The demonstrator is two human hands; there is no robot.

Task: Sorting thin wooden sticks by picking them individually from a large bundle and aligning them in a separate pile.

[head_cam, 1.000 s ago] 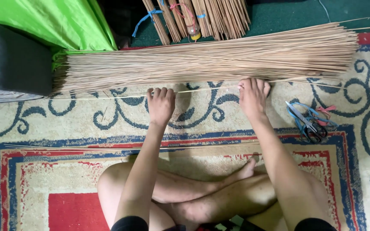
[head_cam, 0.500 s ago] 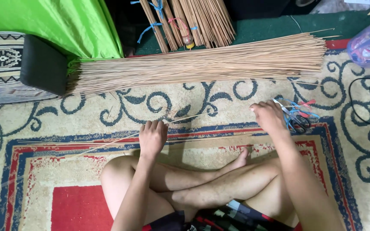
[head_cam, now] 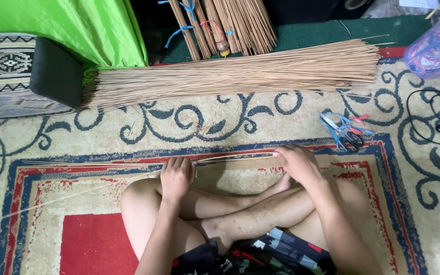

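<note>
Just one thin, pale, long stick [head_cam: 230, 157]

Patterned carpet [head_cam: 408, 203], stick pile [head_cam: 230, 76], scissors [head_cam: 345, 133]

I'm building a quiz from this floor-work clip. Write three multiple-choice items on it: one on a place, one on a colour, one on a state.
1. Where do the scissors lie?
A. On the carpet, beyond the right hand
B. On top of the big stick pile
C. In the person's lap

2. What colour is the cloth at the top left?
A. Red
B. Bright green
C. White

3. What is the left hand doing?
A. Lying flat and empty on the knee
B. Closed around a thin stick
C. Gripping the scissors

Answers:
1. A: the scissors rest on the patterned carpet just past the right hand, short of the large stick pile.
2. B: the draped cloth is plainly bright green.
3. B: the fingers curl over the stick, which runs out to both sides of the hand.
</note>
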